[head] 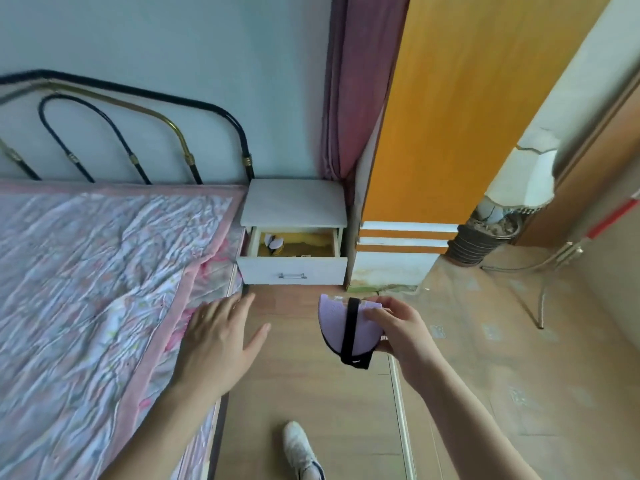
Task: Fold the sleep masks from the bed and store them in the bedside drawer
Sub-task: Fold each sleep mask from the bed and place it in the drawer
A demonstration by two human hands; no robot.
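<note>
My right hand (401,329) grips a folded lilac sleep mask (334,323) with a black strap, held in the air above the floor in front of the nightstand. My left hand (218,344) is spread open with nothing in it, hovering over the bed's right edge. The white bedside drawer (292,270) stands pulled open. Inside it, at the left, lies a white and yellow sleep mask (273,245). No mask shows on the visible part of the bed (86,271).
The white nightstand top (294,202) sits between the bed and an orange door panel (450,116). A pink curtain (353,81) hangs behind it. A metal headboard (131,133) lines the wall. My white shoe (299,448) is on the wooden floor below.
</note>
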